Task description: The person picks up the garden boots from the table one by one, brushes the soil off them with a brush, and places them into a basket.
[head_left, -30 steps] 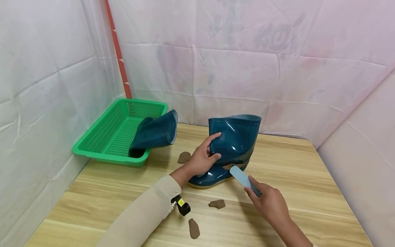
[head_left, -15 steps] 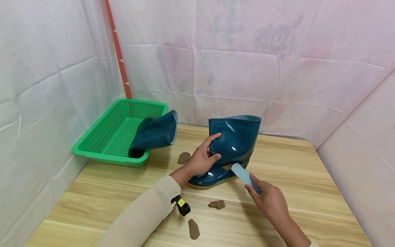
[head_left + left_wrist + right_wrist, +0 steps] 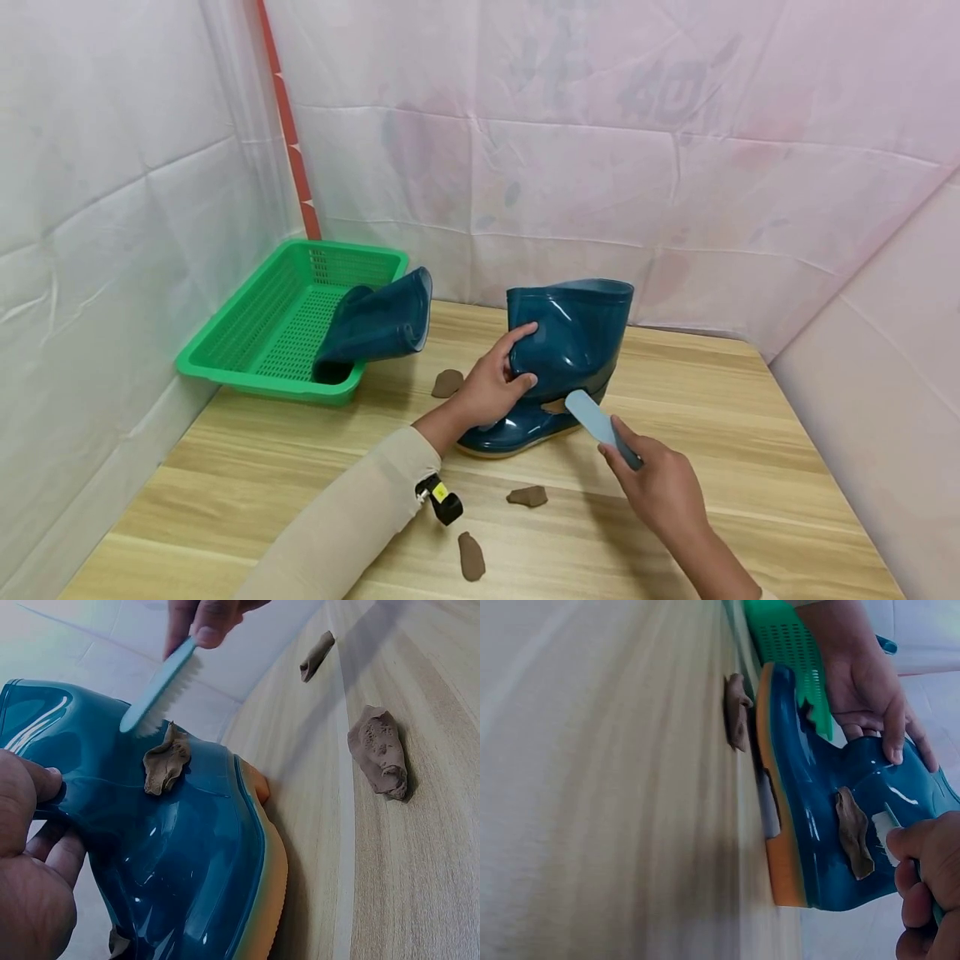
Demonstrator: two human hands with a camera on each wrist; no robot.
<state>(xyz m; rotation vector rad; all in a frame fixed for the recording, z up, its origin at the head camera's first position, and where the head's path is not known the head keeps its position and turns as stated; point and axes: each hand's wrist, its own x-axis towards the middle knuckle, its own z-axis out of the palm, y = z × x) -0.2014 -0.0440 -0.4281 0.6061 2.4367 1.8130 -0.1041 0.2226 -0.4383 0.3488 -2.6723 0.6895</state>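
White sheeting walls in a wooden table point(image 3: 750, 467), where a green basket point(image 3: 247, 321) at the back left holds one blue boot point(image 3: 378, 321). A second blue rain boot point(image 3: 558, 354) stands upright mid-table, the left hand point(image 3: 491, 387) curled around its shaft. The right hand point(image 3: 660, 487) clasps a pale blue brush point(image 3: 592, 421), its bristles just beside the brown mud patch point(image 3: 166, 761) on the boot's foot; loose mud lumps point(image 3: 471, 554) lie nearer the person.

Brown clump point(image 3: 853, 832) sticks to blue boot point(image 3: 817, 825); right hand's point(image 3: 928, 889) tool barely visible.
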